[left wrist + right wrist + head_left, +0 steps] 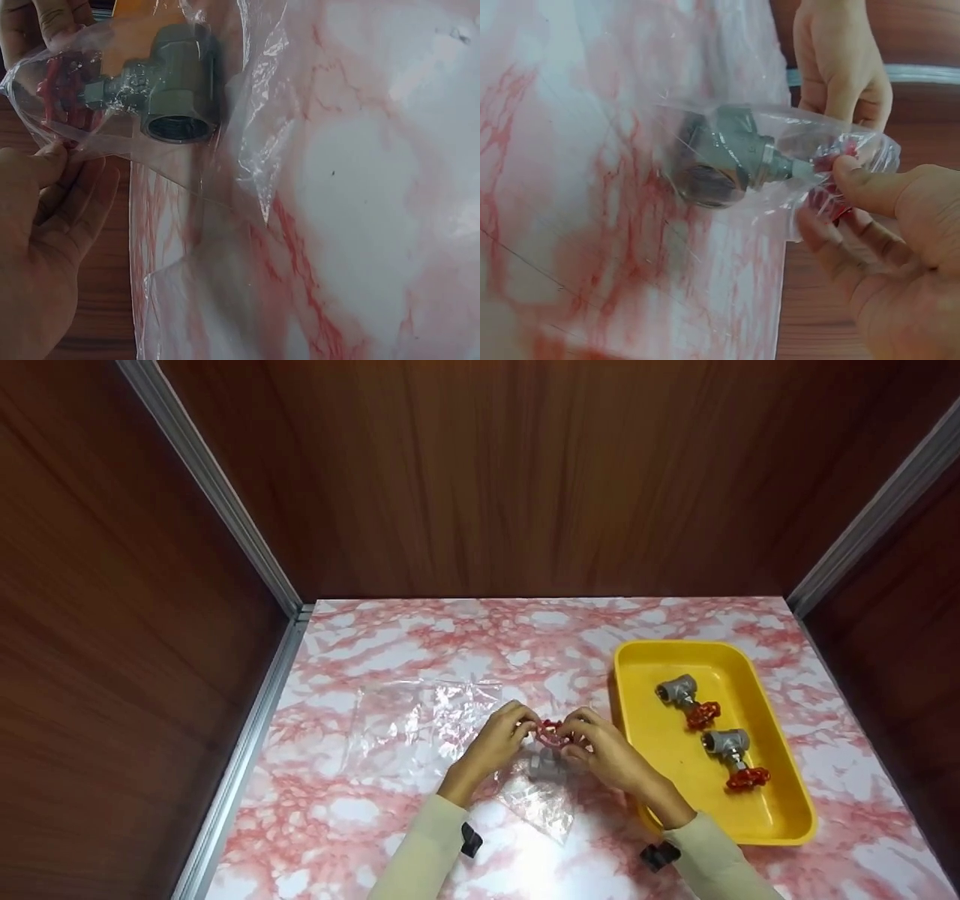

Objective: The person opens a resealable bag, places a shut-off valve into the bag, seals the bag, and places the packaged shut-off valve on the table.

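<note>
A grey metal valve [176,86] with a red handwheel [69,94] is inside a clear plastic bag [780,217], the wheel toward me. My left hand [496,741] pinches the bag's edge beside the wheel between thumb and fingers. From the other side, my right hand [600,746] pinches the bag at the wheel, its thumb lying over the red rim in the right wrist view. Below the hands in the head view, the bag's loose end spreads over the marbled tabletop. Film partly blurs the valve body.
To the right stands a yellow tray [630,720] holding two similar valves [679,690] with red handwheels, without bags. Another clear plastic sheet or bag [405,727] lies flat left of the hands. Brown wood-look panels [480,480] enclose the back and sides.
</note>
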Action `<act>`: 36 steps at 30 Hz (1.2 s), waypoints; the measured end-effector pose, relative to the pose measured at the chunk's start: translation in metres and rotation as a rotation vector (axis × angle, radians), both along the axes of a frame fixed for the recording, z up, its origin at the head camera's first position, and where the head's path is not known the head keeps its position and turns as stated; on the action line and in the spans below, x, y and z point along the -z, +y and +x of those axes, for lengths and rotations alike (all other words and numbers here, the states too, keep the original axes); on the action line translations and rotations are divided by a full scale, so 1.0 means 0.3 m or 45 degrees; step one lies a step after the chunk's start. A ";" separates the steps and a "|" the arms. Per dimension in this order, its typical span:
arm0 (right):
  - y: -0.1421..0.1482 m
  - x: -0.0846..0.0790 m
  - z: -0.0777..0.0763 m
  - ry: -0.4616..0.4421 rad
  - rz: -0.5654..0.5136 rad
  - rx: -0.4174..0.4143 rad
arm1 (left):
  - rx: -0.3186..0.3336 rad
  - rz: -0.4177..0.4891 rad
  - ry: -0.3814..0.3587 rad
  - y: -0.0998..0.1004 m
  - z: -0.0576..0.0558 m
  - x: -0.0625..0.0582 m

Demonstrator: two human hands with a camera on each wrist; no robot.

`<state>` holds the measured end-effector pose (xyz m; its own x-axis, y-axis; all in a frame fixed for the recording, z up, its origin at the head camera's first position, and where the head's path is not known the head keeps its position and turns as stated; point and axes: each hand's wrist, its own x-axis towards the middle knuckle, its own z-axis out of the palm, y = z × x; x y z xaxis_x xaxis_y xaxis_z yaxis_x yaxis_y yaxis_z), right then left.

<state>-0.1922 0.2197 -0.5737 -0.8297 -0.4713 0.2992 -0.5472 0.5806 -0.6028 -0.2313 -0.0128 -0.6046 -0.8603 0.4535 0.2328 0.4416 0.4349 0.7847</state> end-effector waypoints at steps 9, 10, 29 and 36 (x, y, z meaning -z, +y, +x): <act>0.008 0.001 0.000 -0.134 -0.160 0.059 | -0.032 0.037 0.009 -0.018 0.009 0.003; 0.011 -0.002 -0.001 -0.140 -0.167 0.058 | -0.036 0.037 0.019 -0.020 0.010 0.003; 0.041 -0.054 -0.017 -0.073 0.060 0.049 | -0.004 0.106 0.054 -0.056 0.031 -0.006; 0.050 -0.062 -0.030 -0.172 -0.065 0.049 | -0.031 0.122 0.068 -0.070 0.029 -0.011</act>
